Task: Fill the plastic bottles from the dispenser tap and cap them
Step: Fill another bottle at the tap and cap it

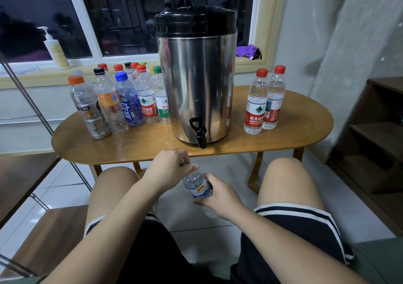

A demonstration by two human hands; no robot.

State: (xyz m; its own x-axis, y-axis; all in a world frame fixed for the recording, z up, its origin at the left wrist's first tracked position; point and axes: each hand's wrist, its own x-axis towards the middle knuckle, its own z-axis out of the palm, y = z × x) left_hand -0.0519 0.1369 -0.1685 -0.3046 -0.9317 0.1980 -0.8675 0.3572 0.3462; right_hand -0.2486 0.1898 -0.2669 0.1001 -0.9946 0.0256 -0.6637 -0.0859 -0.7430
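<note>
Holding: R hand wraps the body of a small bottle, fingers + thumb curled round the blue-label part, clamped on it.
Pinching: L hand sits over the bottle's top, thumb + fingertips closed on the neck end. Cap is hidden under the fingers, so can't tell if it's on.
Bottle spot: low btwn the knees, in front of and below the table edge, tilted w/ its top toward the L hand. Sits lower than the tap, apart from it. Fill level: can't tell.
Dispenser: steel drum w/ black lid, upright mid-table, near the front edge.
Tap: black, at the drum's base, spout pointing down by the table's front edge.
Table: oval, wood.
Table R side: two red-cap bottles, upright, side by side, apart from the drum.
Table L side: cluster of capped bottles, upright, caps orange, black, blue, red, green, yellow; nearest ones just beside the drum.
Sill: pump bottle at L, purple cloth at R.
Far R: dark wood shelf.
</note>
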